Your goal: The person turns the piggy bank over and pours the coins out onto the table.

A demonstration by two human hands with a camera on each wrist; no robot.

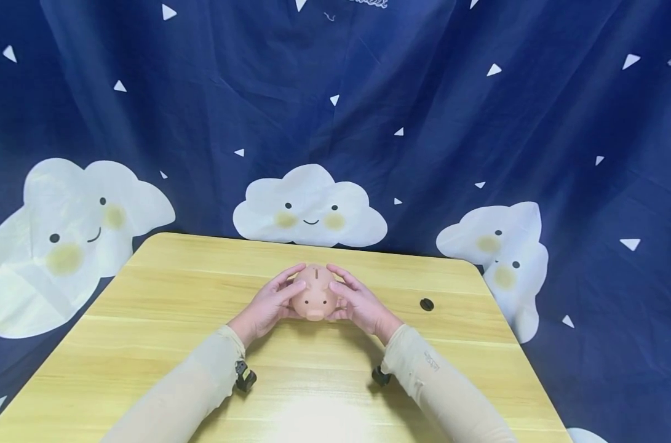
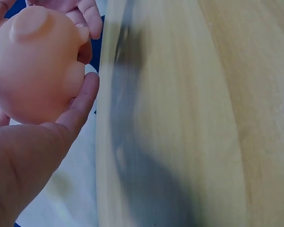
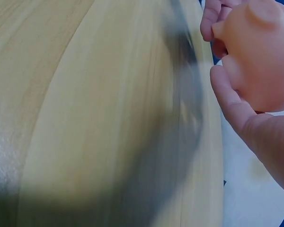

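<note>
A small pink piggy bank [image 1: 315,293] with a coin slot on top stands at the middle of the wooden table [image 1: 174,295], its snout facing me. My left hand [image 1: 271,303] cups its left side and my right hand [image 1: 357,303] cups its right side, fingers curved over the top. In the left wrist view the pig [image 2: 35,61] fills the upper left, with my thumb [image 2: 80,106] against its underside. The right wrist view shows the pig [image 3: 260,56] at the upper right, held by my right thumb [image 3: 227,97].
A small dark round object [image 1: 426,304] lies on the table to the right of my hands. A navy cloth with white clouds [image 1: 309,209] hangs behind the table. Bare wood stretches to the left, right and front.
</note>
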